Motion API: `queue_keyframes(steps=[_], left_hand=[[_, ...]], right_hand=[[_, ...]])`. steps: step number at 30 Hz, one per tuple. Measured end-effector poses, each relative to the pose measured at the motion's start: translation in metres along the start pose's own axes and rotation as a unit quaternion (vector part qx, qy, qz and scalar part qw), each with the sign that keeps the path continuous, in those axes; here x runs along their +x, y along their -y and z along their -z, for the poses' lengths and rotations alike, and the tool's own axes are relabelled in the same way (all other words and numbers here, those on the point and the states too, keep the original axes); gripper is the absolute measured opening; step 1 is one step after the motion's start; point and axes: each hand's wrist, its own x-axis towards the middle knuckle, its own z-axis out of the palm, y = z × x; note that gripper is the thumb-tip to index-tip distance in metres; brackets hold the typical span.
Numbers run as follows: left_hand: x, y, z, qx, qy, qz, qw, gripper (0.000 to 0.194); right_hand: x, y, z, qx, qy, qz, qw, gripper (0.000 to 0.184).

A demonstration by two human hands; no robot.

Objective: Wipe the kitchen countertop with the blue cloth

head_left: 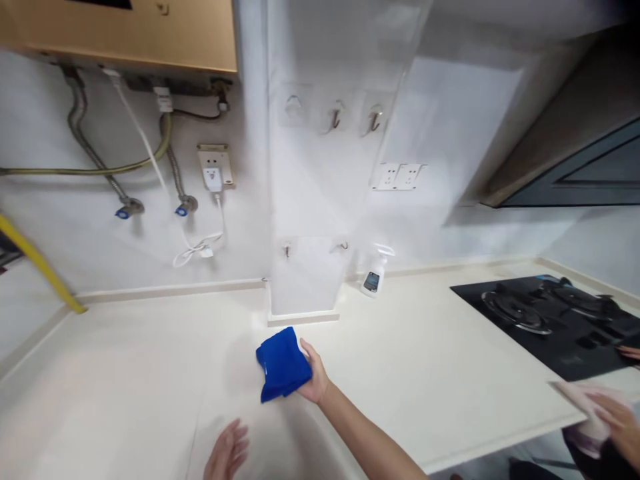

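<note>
My right hand reaches out over the cream countertop and grips a folded blue cloth, which is pressed against the counter near the base of a white wall column. My left hand hovers low at the bottom edge of the view, fingers together and slightly curled, holding nothing, a short way in front of the cloth.
A white spray bottle stands against the wall right of the column. A black gas hob lies at the right. Another person's hand rests on a pale cloth at the counter's right edge. Pipes, sockets and a gold water heater hang on the wall.
</note>
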Motion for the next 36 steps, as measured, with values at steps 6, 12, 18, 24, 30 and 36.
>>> queue_keyframes(steps=[6,12,18,24,30,36], left_hand=[[-0.009,-0.05,-0.031,-0.229,0.127,0.118,0.958,0.063],[-0.008,-0.044,-0.03,-0.195,0.076,0.118,0.971,0.05],[0.011,-0.065,0.017,-0.14,-0.054,0.046,0.988,0.042],[0.036,-0.113,0.107,0.216,-0.164,-0.28,0.921,0.054],[0.06,-0.096,0.168,0.551,0.027,-0.277,0.787,0.047],[0.097,-0.069,0.13,0.561,-0.161,-0.326,0.744,0.057]], right_hand=[[-0.009,-0.062,-0.016,-0.07,-0.049,-0.092,0.992,0.035],[-0.012,-0.092,-0.02,-0.284,-0.113,-0.028,0.952,0.041],[-0.025,-0.086,0.003,-0.469,-0.122,0.088,0.87,0.055],[-0.068,-0.069,0.1,-0.705,-0.205,0.289,0.614,0.046],[-0.102,-0.082,0.182,-0.816,-0.206,0.359,0.402,0.035],[-0.092,-0.115,0.19,-0.829,-0.247,0.395,0.31,0.038]])
